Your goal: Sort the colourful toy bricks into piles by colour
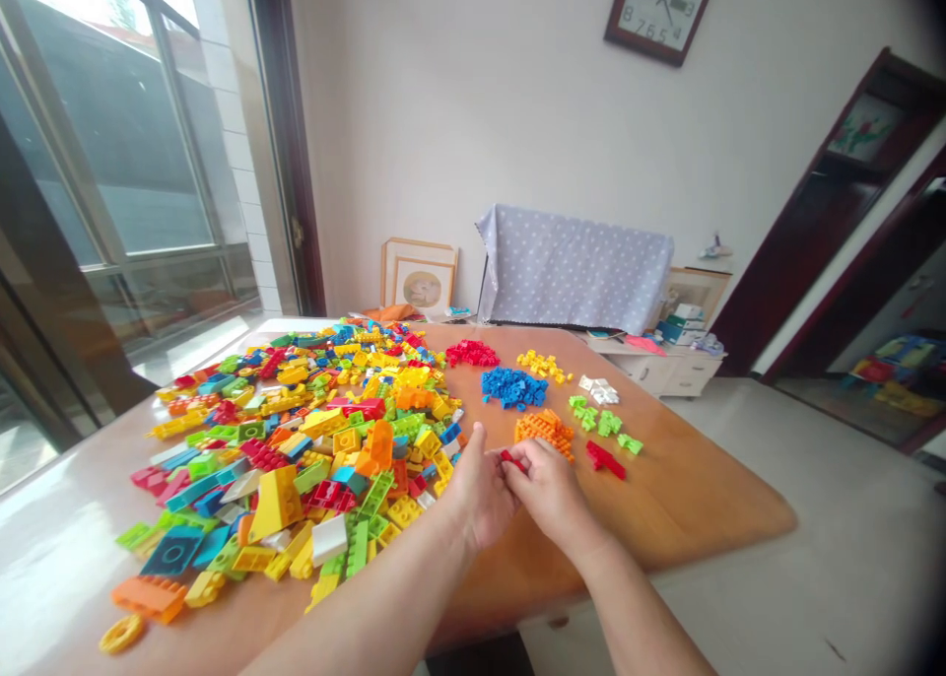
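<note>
Over the near side of the table, my two hands meet in front of the orange brick pile. Between the fingertips of my right hand [551, 484] is a small red toy brick [512, 460], pinched and partly hidden. My left hand [480, 494] is right beside it, thumb pointing up and fingers curled in; whatever they hold is hidden. Just beyond the hands lies a heap of orange bricks [545, 430]. To their right rests a joined red brick piece [606, 460]. A large mixed heap of coloured bricks [325, 425] spreads left of my left hand.
Farther back on the wooden table [702, 504] are piles of blue bricks [514, 388], red bricks [471, 354], yellow bricks [545, 366], white bricks [599, 390] and green bricks [607, 423]. The table's right edge slants past them. A yellow ring [121, 635] lies near the left front.
</note>
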`<move>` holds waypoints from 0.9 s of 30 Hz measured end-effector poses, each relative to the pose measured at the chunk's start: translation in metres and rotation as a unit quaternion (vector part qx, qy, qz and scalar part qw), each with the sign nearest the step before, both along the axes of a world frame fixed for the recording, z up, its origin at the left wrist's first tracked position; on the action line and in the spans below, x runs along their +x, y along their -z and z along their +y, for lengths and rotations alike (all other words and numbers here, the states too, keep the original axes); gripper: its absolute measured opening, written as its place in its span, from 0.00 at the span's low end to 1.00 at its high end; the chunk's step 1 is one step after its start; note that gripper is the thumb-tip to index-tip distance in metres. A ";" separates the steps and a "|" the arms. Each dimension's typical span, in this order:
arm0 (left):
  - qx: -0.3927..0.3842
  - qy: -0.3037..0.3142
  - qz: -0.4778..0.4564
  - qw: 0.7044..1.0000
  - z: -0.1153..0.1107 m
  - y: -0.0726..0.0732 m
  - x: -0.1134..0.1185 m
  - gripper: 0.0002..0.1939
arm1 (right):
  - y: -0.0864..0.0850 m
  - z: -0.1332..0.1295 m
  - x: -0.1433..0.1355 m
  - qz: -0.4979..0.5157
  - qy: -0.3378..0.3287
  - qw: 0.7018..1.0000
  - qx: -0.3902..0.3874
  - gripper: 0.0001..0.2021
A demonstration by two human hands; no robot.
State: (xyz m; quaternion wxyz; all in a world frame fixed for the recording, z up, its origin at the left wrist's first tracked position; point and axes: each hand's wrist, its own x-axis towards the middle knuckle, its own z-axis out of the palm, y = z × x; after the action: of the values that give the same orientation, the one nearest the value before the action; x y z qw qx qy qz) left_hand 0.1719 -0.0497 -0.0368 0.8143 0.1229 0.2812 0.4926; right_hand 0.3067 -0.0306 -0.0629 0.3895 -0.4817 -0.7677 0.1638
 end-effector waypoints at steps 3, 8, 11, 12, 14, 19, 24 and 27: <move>-0.013 -0.016 -0.005 1.000 -0.001 0.007 0.008 0.29 | 0.004 -0.004 0.004 0.016 0.011 1.000 0.009 0.04; -0.060 -0.025 -0.001 0.998 -0.001 0.012 0.024 0.30 | 0.014 -0.001 0.028 0.027 0.069 0.997 0.024 0.09; -0.102 -0.035 0.040 0.993 -0.001 0.013 0.026 0.31 | 0.022 0.009 0.064 0.023 0.143 0.989 0.035 0.11; -0.108 -0.035 0.052 0.992 -0.001 0.014 0.026 0.31 | 0.025 0.012 0.079 0.013 0.174 0.984 0.034 0.12; -0.104 -0.033 0.062 0.992 -0.001 0.015 0.024 0.31 | 0.033 0.019 0.108 -0.024 0.234 0.972 0.029 0.12; -0.092 -0.028 0.066 0.993 -0.004 0.014 0.023 0.30 | 0.051 0.029 0.149 -0.137 0.277 0.951 0.000 0.13; -0.083 -0.025 0.069 0.994 -0.006 0.013 0.023 0.30 | 0.055 0.035 0.151 -0.139 0.298 0.944 -0.005 0.15; -0.084 -0.023 0.070 0.994 -0.006 0.013 0.022 0.30 | 0.054 0.034 0.156 -0.114 0.296 0.948 -0.022 0.17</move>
State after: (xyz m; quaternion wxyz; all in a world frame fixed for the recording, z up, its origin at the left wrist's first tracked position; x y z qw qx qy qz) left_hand 0.1937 -0.0560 -0.0495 0.7887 0.0818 0.3806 0.4758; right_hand 0.4623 0.0038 -0.1169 0.3200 -0.7108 -0.6264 0.0019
